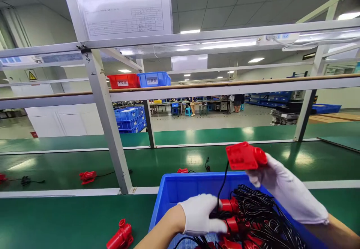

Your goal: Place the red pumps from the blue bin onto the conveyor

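My right hand (277, 187), in a white glove, grips a red pump-like plastic unit (244, 157) above the right part of the blue bin (182, 181). A black cable (223, 183) hangs from that unit down to my left hand. Also gloved in white, my left hand (201, 213) reaches into the bin, its fingers and thumb closed around the black cable, partly hidden. Beside its fingertips lie several red units (232, 224) of the same kind. Bundled black cables (258, 207) fill the bin's right side.
A red unit (120, 236) lies on the green bench left of the bin. Beyond a white rail, more red units (87, 177) with cables lie on a green surface. A metal post (108, 121) stands front left; red (123, 81) and blue (154, 79) boxes sit on the shelf.
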A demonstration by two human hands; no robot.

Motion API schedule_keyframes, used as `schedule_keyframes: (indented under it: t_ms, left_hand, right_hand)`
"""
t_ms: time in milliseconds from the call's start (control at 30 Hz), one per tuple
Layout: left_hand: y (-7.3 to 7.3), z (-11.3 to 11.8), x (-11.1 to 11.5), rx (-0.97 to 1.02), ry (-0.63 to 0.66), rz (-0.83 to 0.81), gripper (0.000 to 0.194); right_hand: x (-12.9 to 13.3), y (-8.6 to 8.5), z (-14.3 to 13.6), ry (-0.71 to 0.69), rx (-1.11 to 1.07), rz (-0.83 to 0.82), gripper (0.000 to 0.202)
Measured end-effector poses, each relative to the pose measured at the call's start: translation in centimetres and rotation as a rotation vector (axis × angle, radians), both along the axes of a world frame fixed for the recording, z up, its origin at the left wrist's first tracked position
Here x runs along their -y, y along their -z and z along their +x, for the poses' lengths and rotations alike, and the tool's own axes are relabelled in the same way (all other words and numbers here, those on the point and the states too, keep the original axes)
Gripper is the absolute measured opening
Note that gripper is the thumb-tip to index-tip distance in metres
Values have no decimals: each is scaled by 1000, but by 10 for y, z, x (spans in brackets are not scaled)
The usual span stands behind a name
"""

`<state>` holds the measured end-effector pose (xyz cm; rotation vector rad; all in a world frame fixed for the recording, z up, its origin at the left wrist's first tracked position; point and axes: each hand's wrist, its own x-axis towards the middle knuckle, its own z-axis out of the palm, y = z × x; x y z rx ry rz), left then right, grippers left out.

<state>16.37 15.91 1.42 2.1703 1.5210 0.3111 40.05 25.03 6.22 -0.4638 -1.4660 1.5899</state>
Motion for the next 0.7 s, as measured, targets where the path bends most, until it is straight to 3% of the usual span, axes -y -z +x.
schedule_keyframes:
  t_ms: [133, 233, 367, 533, 700]
  left_hand:
    - [18, -6, -5, -355, 126, -286, 65]
    - [16, -4, -4, -265, 193, -267, 63]
    - [7, -2, 0, -203, 230, -238, 56]
    - [4, -1, 1, -273, 157, -276, 62]
    - [5, -2, 1, -215, 206, -253, 56]
  right_hand:
    - [-42, 1, 12, 139, -270, -273, 27]
    - [-61, 6, 13, 156, -304, -366, 33]
    - [-66, 10, 10, 138, -295, -416, 38]
    - [-60, 0, 17, 167, -330, -384, 36]
    - [-65, -6, 25, 245, -360, -337, 36]
